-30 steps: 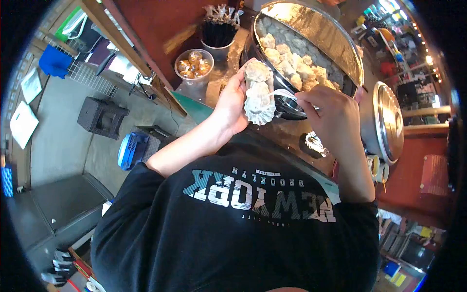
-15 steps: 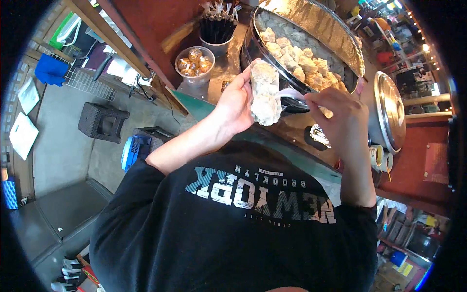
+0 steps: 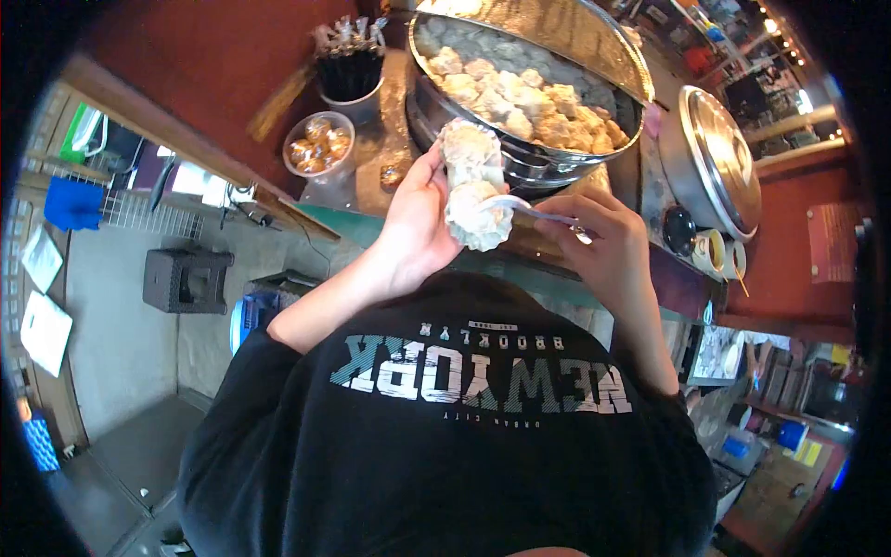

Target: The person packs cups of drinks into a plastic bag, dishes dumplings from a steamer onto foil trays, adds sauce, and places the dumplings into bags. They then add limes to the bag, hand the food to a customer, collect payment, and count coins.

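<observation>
Pale, wrinkled dumplings [image 3: 475,200] sit in a row on my left hand [image 3: 413,215], whose fingers curl around their side. Any tray beneath them is mostly hidden. A slim, curved metal utensil [image 3: 531,210] is pinched in my right hand [image 3: 599,237]. Its tip touches the lower dumpling; whether it is a fork or a spoon I cannot tell. Just beyond both hands, a round metal steamer [image 3: 548,165] holds a heap of yellowish dumplings [image 3: 529,107] in its near half. Greyer pieces [image 3: 492,45] lie in the far half.
Left of the steamer stand a clear tub of wrapped orange balls [image 3: 320,148] and a container of black, plastic-topped sticks [image 3: 351,74]. A large lidded pot [image 3: 710,162] is at the right, with small cups [image 3: 710,252] beside it. A dark stool [image 3: 188,280] stands on the floor.
The utensil has moved from beside the dumplings onto the lower one, and my right hand has lowered. The whole view has shifted, so the steamer appears farther left.
</observation>
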A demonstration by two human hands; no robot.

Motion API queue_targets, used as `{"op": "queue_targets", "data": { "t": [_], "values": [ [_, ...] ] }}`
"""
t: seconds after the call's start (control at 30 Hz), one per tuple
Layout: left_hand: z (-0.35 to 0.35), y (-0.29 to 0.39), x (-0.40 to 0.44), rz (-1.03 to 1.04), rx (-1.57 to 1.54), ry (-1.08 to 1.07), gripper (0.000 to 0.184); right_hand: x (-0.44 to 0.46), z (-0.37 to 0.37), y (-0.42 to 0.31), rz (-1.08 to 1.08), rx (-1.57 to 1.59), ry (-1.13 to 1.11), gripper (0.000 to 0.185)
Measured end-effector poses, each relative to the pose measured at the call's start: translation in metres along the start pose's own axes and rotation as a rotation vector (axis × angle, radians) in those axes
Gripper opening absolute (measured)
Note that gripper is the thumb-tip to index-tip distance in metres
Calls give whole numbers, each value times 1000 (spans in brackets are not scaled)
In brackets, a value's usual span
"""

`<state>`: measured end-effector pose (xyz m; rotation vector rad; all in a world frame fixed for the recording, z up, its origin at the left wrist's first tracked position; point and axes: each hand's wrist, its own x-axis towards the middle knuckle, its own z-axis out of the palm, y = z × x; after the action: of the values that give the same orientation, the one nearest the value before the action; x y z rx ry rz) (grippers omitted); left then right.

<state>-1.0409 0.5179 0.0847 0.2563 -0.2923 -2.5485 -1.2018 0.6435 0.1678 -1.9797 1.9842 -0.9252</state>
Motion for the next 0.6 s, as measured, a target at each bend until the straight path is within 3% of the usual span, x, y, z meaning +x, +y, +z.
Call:
{"op": "queue_targets", "data": {
  "t": [0.1,0.17,0.2,0.3,0.37,0.4,0.47,0.53,0.6],
  "values": [
    [19,-10,-2,-17,24,152,44,1,-15,14,40,54,31,12],
    [8,-14,-1,-40,76,78,46,8,-37,30,135,-1,119,13],
    [10,-17,-2,-38,77,96,46,16,-44,54,38,-189,232,11],
    [15,-33,-3,-4,102,134,47,43,-57,112,113,-541,235,12],
    [24,-48,1,-20,118,113,48,63,-48,146,171,-698,-56,14],
    [29,-57,4,-32,162,137,48,67,-39,159,121,-574,-71,18],
    [36,-75,12,-75,212,158,48,63,-44,164,-40,-674,-133,16],
    [45,-95,22,-113,214,200,47,51,-58,173,-62,-601,-76,15],
    [56,-120,35,-154,231,233,46,16,-93,176,-155,-439,298,21]
  ]
}}
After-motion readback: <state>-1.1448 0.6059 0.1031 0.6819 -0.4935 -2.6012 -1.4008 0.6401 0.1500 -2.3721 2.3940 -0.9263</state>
